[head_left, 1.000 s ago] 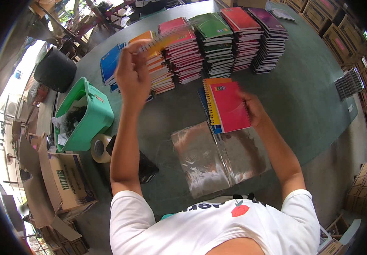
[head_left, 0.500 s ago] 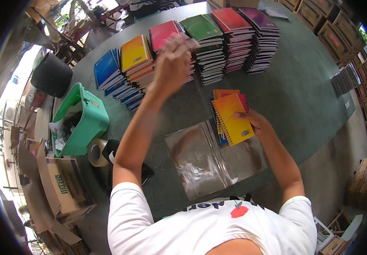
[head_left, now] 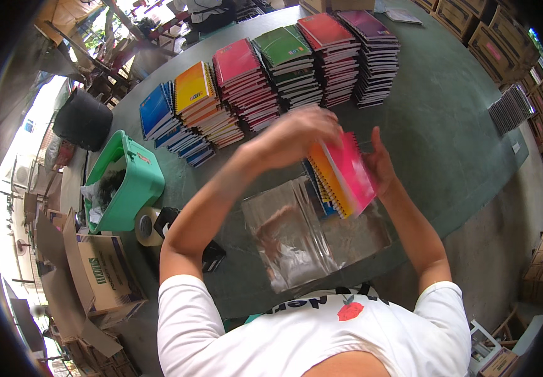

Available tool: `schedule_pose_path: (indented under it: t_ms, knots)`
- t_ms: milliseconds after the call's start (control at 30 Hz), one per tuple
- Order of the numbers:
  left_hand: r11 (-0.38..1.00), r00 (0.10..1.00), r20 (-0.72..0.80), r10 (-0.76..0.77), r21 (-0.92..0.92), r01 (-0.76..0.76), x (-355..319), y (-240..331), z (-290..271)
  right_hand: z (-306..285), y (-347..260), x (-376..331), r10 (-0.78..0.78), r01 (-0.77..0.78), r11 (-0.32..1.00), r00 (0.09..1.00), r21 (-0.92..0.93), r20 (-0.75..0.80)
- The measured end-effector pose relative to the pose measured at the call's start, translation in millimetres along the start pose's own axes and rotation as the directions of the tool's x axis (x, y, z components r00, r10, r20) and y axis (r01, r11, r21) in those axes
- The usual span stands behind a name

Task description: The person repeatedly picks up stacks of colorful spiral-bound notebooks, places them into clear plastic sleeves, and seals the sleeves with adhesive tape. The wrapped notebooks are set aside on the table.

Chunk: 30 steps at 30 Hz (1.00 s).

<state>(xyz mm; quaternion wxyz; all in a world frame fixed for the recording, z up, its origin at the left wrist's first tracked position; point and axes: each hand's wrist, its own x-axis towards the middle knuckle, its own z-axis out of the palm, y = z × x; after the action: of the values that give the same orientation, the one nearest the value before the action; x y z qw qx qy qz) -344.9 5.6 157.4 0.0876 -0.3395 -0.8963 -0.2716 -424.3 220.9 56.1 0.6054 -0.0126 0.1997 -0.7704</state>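
Note:
My left hand point(head_left: 312, 129), slightly blurred, is closed on the upper edge of a pink spiral notebook point(head_left: 354, 169), which is tilted over a yellow spiral notebook point(head_left: 329, 179). A blue notebook point(head_left: 323, 200) peeks out underneath. At the right edge of this small pile is my right hand point(head_left: 379, 166), its thumb raised and its other fingers partly hidden by the notebooks it supports. Below the pile, clear plastic sleeves point(head_left: 290, 242) lie on the green table point(head_left: 441, 151).
Beyond my hands stand several notebook stacks: blue point(head_left: 157, 112), yellow point(head_left: 193, 88), pink point(head_left: 237, 61), green point(head_left: 282, 45), red point(head_left: 326, 30) and purple point(head_left: 365, 26). To the left are a green bin point(head_left: 145, 179), a tape roll point(head_left: 147, 227) and an open carton point(head_left: 111, 273).
My left hand has come back from the pink stack toward me, bringing a pink notebook over the yellow one. My right thumb has lifted off the yellow cover.

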Motion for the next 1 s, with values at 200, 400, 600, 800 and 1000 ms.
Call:
schedule_pose_path:
  t_ms: [200,400,600,800,1000]
  knots:
    - [0.526,0.779,-0.611,-0.143,0.619,0.583,23,-84,-16,21,2,-35,0.019,-0.077,0.95,0.982,-0.302,-0.189]
    - [0.465,0.779,-0.57,-0.259,0.633,0.618,49,-18,-12,-10,-40,-40,-0.013,-0.016,0.995,0.958,-0.099,-0.286]
    - [0.793,0.976,-0.209,-0.062,0.584,0.175,110,23,61,-20,-71,-53,-0.016,-0.077,0.945,0.96,-0.318,-0.279]
    - [0.475,0.778,-0.585,-0.229,0.63,0.614,108,-130,-16,-44,-87,-54,0.002,-0.138,0.857,0.964,-0.497,-0.265]
    - [0.415,0.888,-0.459,-0.004,0.807,0.419,127,5,57,-36,-132,-70,0.034,-0.058,0.993,0.976,-0.106,-0.215]
